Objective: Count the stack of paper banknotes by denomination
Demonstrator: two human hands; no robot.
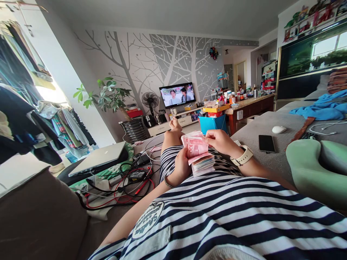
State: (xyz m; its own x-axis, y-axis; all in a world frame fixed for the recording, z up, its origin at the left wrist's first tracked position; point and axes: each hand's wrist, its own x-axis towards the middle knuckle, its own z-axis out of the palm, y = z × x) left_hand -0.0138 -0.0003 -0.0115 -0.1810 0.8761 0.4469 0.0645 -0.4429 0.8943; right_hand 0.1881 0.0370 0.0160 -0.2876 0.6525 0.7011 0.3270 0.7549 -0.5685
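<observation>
A folded stack of banknotes [196, 146], mostly pink and marked 100, is above my lap in the head view. My left hand [182, 162] is closed around the stack's left side, thumb on the front note. The lower ends of the notes fan out beneath, some paler in colour. At the upper right edge, my right hand [219, 141] pinches the notes between thumb and fingers. A pale watch [241, 156] is on my right wrist, and a beaded bracelet [168, 182] on my left.
On my left lie a laptop [99, 159] and tangled cables [132, 180]. A phone [266, 143], a white mouse [279, 129] and a green neck pillow [306, 162] rest on the sofa at right. Beyond my legs stand a blue bin [213, 124] and a television [177, 95].
</observation>
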